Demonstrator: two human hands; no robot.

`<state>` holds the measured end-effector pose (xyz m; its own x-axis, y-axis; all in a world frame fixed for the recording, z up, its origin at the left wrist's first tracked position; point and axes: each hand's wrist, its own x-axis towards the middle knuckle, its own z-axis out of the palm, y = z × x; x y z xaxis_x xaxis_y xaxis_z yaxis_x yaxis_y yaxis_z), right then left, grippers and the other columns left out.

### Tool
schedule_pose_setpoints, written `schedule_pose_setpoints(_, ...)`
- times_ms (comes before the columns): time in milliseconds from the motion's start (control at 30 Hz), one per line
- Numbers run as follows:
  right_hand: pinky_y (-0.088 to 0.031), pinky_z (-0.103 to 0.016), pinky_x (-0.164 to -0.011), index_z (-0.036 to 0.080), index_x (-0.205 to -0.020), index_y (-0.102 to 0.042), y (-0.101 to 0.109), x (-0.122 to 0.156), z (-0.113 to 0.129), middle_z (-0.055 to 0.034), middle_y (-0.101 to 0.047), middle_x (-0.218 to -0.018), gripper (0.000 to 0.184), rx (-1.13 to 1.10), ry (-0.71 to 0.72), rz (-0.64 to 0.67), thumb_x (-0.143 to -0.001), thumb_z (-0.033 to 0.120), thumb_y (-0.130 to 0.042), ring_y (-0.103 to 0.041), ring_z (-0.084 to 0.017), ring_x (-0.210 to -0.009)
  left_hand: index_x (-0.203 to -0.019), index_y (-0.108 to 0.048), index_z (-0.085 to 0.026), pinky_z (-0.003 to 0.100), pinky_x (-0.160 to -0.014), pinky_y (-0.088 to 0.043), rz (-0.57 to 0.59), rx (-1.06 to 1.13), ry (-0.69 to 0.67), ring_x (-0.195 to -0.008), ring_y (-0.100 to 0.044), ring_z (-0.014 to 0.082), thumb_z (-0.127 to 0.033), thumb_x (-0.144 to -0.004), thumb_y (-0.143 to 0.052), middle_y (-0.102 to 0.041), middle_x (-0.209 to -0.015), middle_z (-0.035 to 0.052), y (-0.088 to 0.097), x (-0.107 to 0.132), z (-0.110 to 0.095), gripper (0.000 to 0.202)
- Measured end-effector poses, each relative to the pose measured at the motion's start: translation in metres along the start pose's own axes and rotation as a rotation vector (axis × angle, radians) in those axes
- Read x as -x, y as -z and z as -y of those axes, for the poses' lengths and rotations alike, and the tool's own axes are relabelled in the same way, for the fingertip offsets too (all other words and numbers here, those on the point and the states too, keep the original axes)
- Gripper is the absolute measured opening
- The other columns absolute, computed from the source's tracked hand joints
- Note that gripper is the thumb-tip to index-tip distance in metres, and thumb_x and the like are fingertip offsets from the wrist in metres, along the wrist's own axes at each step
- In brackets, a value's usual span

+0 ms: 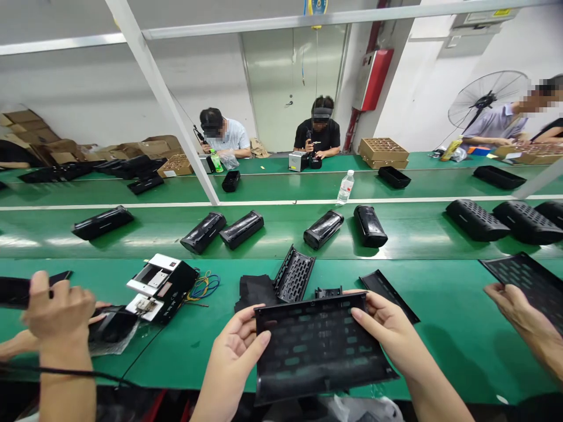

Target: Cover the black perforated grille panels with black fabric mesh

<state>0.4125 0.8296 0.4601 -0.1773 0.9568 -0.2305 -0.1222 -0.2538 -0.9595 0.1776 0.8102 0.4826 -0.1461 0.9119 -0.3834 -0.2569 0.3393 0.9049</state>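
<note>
I hold a black slotted plastic panel (319, 346) flat in front of me, over the near edge of the green bench (457, 334). My left hand (235, 349) grips its left edge, thumb on top. My right hand (389, 328) grips the upper right corner, fingers curled round the rim. Just beyond the panel lie a stack of black sheets (255, 288), a curved perforated shell (294, 274) propped on edge, a small black bracket (328, 291) and a flat black strip (389, 296).
A co-worker's hands (59, 308) at left hold black parts beside an open device with coloured wires (162, 286). Another person's hand (521, 313) at right holds a slotted panel (525, 281). Black housings (323, 228) lie along the conveyor. A water bottle (345, 187) stands beyond. People work at the far bench.
</note>
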Motion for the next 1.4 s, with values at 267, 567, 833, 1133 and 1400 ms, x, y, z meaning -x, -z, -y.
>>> schedule_pose_setpoints(267, -0.047, -0.025, -0.072, 0.022, -0.11, -0.05, 0.008, 0.008, 0.0, -0.006, -0.061, -0.099, 0.038, -0.035, 0.0, -0.022, -0.075, 0.034, -0.054, -0.056, -0.017, -0.088, -0.094, -0.055, -0.019, 0.026, -0.075, -0.049, 0.037, 0.09, -0.028, -0.087, -0.06, 0.0197, -0.025, -0.052, -0.073, -0.065, -0.094, 0.0072, 0.006, 0.003, 0.003, 0.046)
schedule_pose_setpoints(567, -0.048, -0.029, -0.076, 0.022, -0.114, -0.05, 0.011, 0.011, -0.002, -0.0068, -0.056, -0.113, 0.042, -0.017, -0.024, -0.006, -0.074, 0.036, -0.055, -0.054, -0.02, -0.094, -0.093, -0.056, -0.016, 0.031, -0.079, -0.048, -0.019, 0.058, 0.017, -0.087, -0.06, 0.0217, -0.029, -0.052, -0.072, -0.066, -0.088, 0.0072, 0.001, 0.001, 0.006, 0.046)
schedule_pose_setpoints(833, -0.043, -0.037, -0.085, 0.021, -0.118, -0.046, 0.016, 0.011, -0.009, -0.0077, -0.059, -0.109, 0.046, -0.076, -0.042, 0.045, -0.074, 0.035, -0.055, -0.053, -0.021, -0.098, -0.1, -0.053, -0.019, 0.031, -0.078, -0.049, 0.032, 0.06, 0.067, -0.091, -0.059, 0.0225, -0.029, -0.051, -0.072, -0.064, -0.098, 0.0074, 0.002, -0.004, 0.013, 0.053)
schedule_pose_setpoints(1133, -0.051, -0.039, -0.065, 0.016, -0.086, -0.06, 0.101, -0.024, -0.119, -0.0065, -0.065, -0.077, 0.045, -0.31, -0.054, -0.823, -0.046, 0.031, -0.074, -0.06, -0.023, -0.072, -0.101, -0.051, -0.015, 0.034, -0.076, -0.048, -0.101, -0.352, -0.008, -0.094, -0.057, 0.0244, -0.043, -0.058, -0.057, -0.057, -0.108, 0.0133, 0.037, -0.06, 0.082, 0.051)
schedule_pose_setpoints(1400, -0.049, -0.049, -0.054, 0.02, -0.078, -0.049, 0.229, -0.02, -0.178, -0.0048, -0.05, -0.069, 0.042, -0.226, -0.064, -1.417, -0.043, 0.04, -0.062, -0.053, -0.024, -0.063, -0.096, -0.05, -0.008, 0.035, -0.082, -0.043, -0.144, -1.097, 0.096, -0.092, -0.056, 0.0252, -0.03, -0.061, -0.046, -0.053, -0.093, 0.015, 0.108, -0.086, 0.185, 0.042)
